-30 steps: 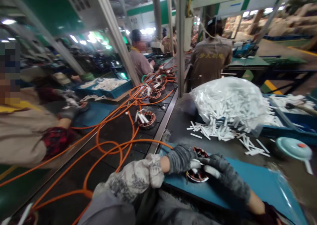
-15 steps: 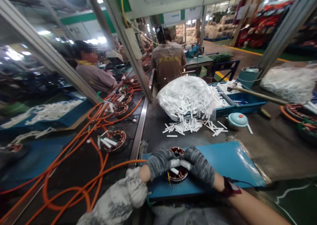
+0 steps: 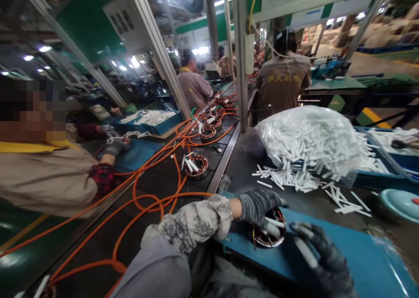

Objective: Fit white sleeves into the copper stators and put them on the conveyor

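A ring-shaped motor stator (image 3: 266, 241) with copper windings lies on the blue work board (image 3: 330, 234) in front of me. A white tube (image 3: 275, 222) rests across its opening. My left hand (image 3: 260, 207), in a grey striped glove with a white-covered thumb, grips the stator's upper left side, with the thumb inside the ring. My right hand (image 3: 324, 256), gloved too and somewhat blurred, is over the board to the right of the stator. Its thumb and fingers are apart, and I see nothing between them.
A clear bag of white tubes (image 3: 310, 140) stands behind the board, with loose tubes (image 3: 294, 178) spilled before it. A light-blue lidded bowl (image 3: 399, 205) sits at right. Left runs a conveyor with orange cords (image 3: 135, 193) and another stator (image 3: 196, 175). A co-worker (image 3: 49, 171) works beyond it.
The view has turned to the left, bringing a nearby co-worker into sight. My right hand has come off the stator and moved right, while my left stays at it.
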Motion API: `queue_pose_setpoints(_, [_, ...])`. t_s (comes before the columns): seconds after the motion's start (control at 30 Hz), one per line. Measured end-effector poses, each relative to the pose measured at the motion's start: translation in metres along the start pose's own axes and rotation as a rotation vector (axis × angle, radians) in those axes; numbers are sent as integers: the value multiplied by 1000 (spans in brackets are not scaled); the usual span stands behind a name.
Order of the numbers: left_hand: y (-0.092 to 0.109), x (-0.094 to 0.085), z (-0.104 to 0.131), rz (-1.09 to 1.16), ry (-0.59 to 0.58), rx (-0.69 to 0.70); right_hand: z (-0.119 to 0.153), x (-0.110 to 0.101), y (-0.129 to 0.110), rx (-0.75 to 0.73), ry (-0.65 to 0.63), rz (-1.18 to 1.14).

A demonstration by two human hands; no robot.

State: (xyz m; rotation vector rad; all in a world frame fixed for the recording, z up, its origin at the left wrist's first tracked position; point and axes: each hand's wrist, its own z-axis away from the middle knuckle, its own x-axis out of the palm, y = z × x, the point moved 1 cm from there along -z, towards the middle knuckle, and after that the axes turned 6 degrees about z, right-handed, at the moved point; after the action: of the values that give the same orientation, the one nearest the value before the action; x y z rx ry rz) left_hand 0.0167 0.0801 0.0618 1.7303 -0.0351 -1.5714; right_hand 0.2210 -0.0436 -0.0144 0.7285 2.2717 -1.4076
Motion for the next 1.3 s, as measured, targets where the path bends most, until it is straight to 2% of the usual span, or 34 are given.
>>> queue_pose_setpoints(0.1, [-12,4,-2,137,51,-235,2,3,-8,-207,-151,30])
queue_pose_setpoints(0.17, [-13,5,0,161,164,-309,0,10,-8,-225,-200,69])
queue_pose_setpoints(0.2, [-11,4,3,157,216,-292,-1,13,-6,-207,-204,77])
queue_pose_setpoints(0.27, [-6,0,15,114,269,-171,-3,17,-2,-151,-214,46])
queue_pose_setpoints(0.33, [-3,-3,30,24,248,-9,-6,17,-1,-71,-286,-42])
queue_pose_setpoints(0.4, [-3,-1,43,-93,188,95,-14,15,-5,19,-375,-170])
queue_pose_setpoints(0.47, [-6,8,50,-188,134,109,-26,12,-12,112,-452,-293])
queue_pose_setpoints(0.53, [-9,21,50,-241,106,65,-39,11,-18,181,-526,-375])
queue_pose_setpoints(0.6, [-10,30,48,-279,139,8,-51,10,-20,217,-617,-430])
queue_pose_setpoints(0.67, [-8,31,47,-304,201,7,-60,11,-20,240,-697,-502])
queue_pose_setpoints(0.73, [-5,23,48,-305,240,58,-66,11,-19,267,-755,-567])
queue_pose_setpoints(0.83, [-3,8,48,-215,202,106,-72,10,-22,285,-782,-602])
queue_pose_setpoints(1.0, [-7,-3,43,143,68,37,-78,11,-25,289,-780,-587])
queue_pose_setpoints(1.07, [-10,0,40,217,65,16,-77,15,-23,301,-756,-595])
queue_pose_setpoints(1.2, [-18,16,30,179,61,9,-69,22,-14,350,-667,-561])
queue_pose_setpoints(1.3, [-24,28,20,212,49,-40,-61,22,-4,332,-623,-500])
